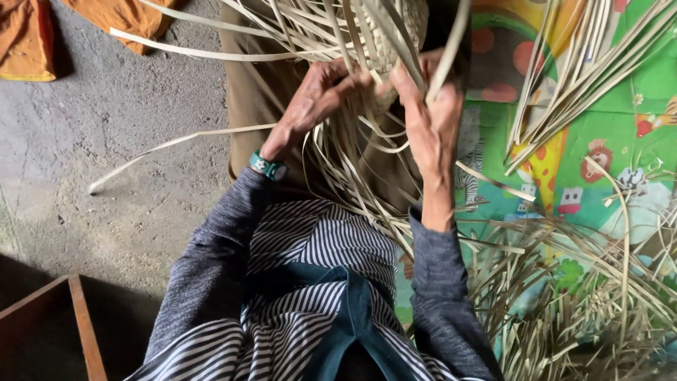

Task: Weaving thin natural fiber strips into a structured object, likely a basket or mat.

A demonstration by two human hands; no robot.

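A partly woven piece of pale straw strips (384, 35) rests on my lap at the top centre, with long loose strips fanning out from it. My left hand (314, 99), with a green watch on its wrist, pinches strips at the edge of the weave. My right hand (427, 116) grips other strips just to the right, its fingers closed around them. Both hands touch the weave and almost meet each other.
A colourful green play mat (599, 155) lies to the right, with a bundle of straw strips (585, 70) and a heap of scraps (578, 303) on it. Orange cloth (28, 39) lies on the grey concrete floor at top left. A wooden frame (77, 317) sits at bottom left.
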